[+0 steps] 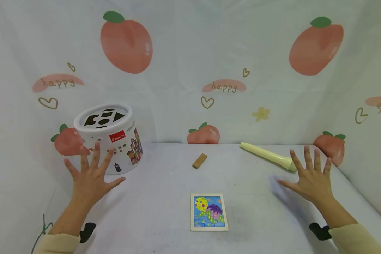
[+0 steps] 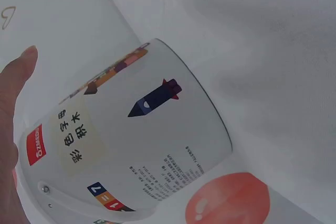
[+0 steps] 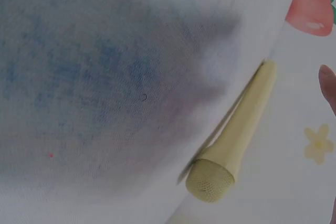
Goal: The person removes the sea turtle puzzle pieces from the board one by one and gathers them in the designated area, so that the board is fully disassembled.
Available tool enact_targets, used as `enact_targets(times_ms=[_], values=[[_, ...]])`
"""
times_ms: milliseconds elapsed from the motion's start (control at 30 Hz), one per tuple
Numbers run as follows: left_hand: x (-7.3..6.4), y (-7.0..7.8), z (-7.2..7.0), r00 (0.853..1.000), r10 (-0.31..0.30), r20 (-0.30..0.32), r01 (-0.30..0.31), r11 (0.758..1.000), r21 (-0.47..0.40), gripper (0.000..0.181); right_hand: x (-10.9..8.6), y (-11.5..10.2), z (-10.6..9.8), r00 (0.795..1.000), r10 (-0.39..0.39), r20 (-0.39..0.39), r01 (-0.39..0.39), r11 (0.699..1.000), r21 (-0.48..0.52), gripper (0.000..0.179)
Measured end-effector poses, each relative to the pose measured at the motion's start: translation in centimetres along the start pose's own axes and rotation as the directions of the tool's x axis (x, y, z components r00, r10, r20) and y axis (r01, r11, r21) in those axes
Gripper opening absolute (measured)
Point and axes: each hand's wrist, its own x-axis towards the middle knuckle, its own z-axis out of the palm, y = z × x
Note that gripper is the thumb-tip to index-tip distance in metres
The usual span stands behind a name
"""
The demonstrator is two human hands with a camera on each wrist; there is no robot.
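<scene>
My left hand is held above the table with its fingers spread, in front of a white block bucket with shaped holes in its lid. In the left wrist view the bucket fills the middle, with part of the hand at the left edge. On the other side my right hand hovers with fingers spread, near a pale yellow microphone. The right wrist view shows the microphone and its mesh head. Neither hand holds anything.
A turtle jigsaw puzzle in a light frame lies at the front middle of the white table. Behind it lies a small brown wooden block. A peach-printed cloth hangs along the back and sides.
</scene>
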Motion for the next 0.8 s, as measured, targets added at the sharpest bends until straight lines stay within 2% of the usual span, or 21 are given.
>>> enact_targets(times_ms=[167,433,800], values=[[-0.1,0.3,-0.1,1.000,0.008,0.016,-0.008,1.000,0.012,0.104,0.0,-0.3,0.1,1.000,-0.006,0.012,0.006,1.000,-0.003,0.113],[0.1,1.3,0.1,0.999,0.039,0.000,-0.039,0.999,0.015,0.102,0.3,-0.8,0.5,1.000,-0.014,0.011,0.014,1.000,0.014,0.111],[0.5,3.6,1.6,0.994,0.088,-0.059,-0.091,0.994,-0.052,0.096,1.4,-3.3,1.3,0.999,-0.039,0.009,0.039,0.997,0.064,0.109]])
